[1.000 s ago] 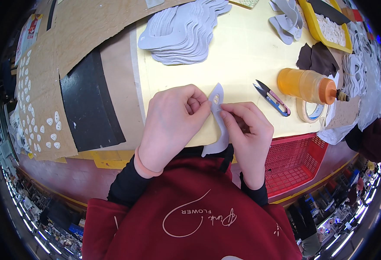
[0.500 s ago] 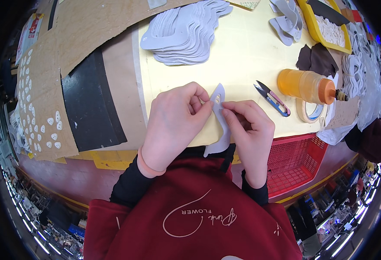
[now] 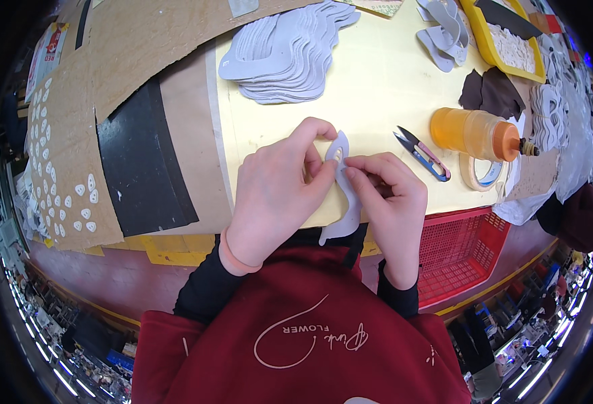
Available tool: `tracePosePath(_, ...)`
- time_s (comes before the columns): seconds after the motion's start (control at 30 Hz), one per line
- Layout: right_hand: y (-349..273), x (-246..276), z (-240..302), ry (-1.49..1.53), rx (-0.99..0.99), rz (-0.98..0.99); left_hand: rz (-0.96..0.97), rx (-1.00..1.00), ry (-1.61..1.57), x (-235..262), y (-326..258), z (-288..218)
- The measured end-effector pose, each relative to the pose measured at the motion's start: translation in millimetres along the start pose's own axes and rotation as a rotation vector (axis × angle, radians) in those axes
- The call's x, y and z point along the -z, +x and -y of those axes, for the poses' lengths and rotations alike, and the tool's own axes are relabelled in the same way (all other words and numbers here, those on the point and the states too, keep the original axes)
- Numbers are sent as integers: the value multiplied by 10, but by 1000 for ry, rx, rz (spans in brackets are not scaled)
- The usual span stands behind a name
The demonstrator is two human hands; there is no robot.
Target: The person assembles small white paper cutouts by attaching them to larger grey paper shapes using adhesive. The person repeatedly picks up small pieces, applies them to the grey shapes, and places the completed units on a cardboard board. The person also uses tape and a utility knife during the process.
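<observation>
Almost nothing is shifting between the earlier views and this one: both hands are staying over the near edge of the yellow worktable [image 3: 384,87], and the work is still going on at the upper tip of the piece, so this step is probably still in progress rather than finished. The left hand [image 3: 276,192] is pinching the top of a pale grey die-cut piece [image 3: 346,215], thumb and fingers closed on it. The right hand [image 3: 392,202] is pressing its fingertips together on the same tip, just beside the left thumb; whether it is peeling or sticking something there is too small to tell. The piece is long and curved, with a small oval opening near its top, and its lower end is hanging past the table's near edge. Farther right, thread snips [image 3: 423,154] are lying beside an orange squeeze bottle [image 3: 475,132] and a tape roll [image 3: 480,176]. Toward the far edge, a stack of matching grey pieces [image 3: 286,50] is resting.
</observation>
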State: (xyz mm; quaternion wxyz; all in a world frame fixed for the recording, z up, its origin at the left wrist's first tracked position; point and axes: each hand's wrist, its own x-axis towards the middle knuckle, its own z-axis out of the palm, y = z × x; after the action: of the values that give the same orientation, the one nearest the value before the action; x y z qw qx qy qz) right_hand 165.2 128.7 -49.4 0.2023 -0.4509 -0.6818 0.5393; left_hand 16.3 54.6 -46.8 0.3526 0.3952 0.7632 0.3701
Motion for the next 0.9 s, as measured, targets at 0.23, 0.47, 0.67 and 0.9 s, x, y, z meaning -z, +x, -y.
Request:
tracePosePath(0.23, 9, 29, 53, 32, -107, 38, 0, 39, 2, -16, 15, -25)
tracePosePath(0.47, 11, 28, 54, 49, -112, 37, 77, 120, -86, 66, 51, -13)
tracePosePath(0.67, 15, 20, 53, 58, -108, 31, -18, 120, 0, -48, -1, -88)
tracePosePath(0.9, 13, 14, 55, 47, -108, 23, 58, 128, -206, 84, 59, 22)
